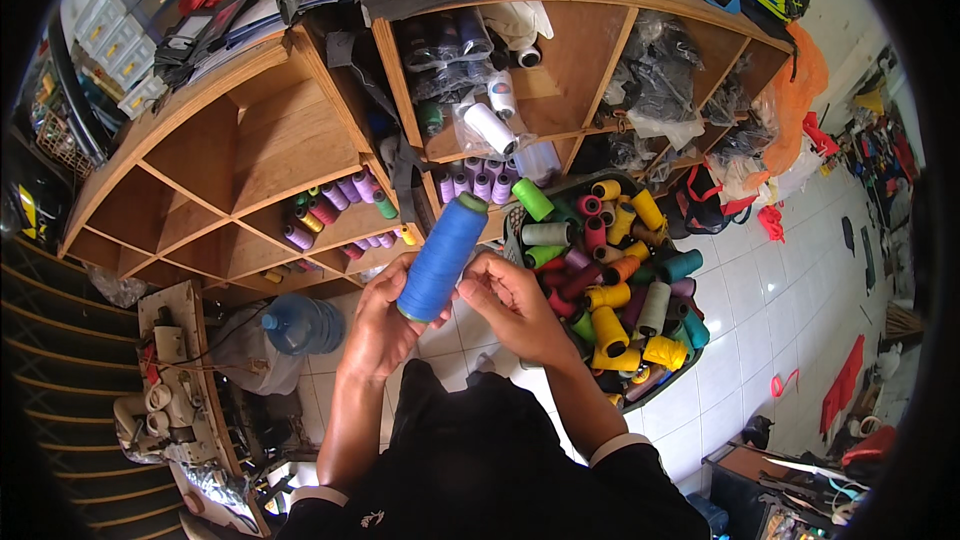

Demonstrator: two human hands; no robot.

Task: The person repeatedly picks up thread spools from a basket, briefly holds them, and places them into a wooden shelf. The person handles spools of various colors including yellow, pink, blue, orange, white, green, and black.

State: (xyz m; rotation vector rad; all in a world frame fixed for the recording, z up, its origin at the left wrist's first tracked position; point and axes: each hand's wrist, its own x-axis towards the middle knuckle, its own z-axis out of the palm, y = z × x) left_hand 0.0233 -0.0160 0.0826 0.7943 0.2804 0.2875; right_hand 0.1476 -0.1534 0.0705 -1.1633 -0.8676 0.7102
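A large spool of blue thread (441, 258) with a green rim at its top is tilted in front of my body. My left hand (383, 312) is wrapped round its lower end from the left. Just right of the spool, my right hand (512, 305) is closed with thumb and fingers together; what they pinch, if anything, is too small to make out. To the right on the floor stands a dark crate (655, 397) heaped with spools in many colours, among them a bright green spool (532, 199) and a yellow spool (609, 330).
Wooden shelves (235, 210) curve across the front, with purple spools (480, 183) and white spools (490, 128) in some compartments. A blue water bottle (303, 324) stands left, beside a sewing machine (160, 410). Red cloth (842, 385) lies on the white tiled floor (740, 360).
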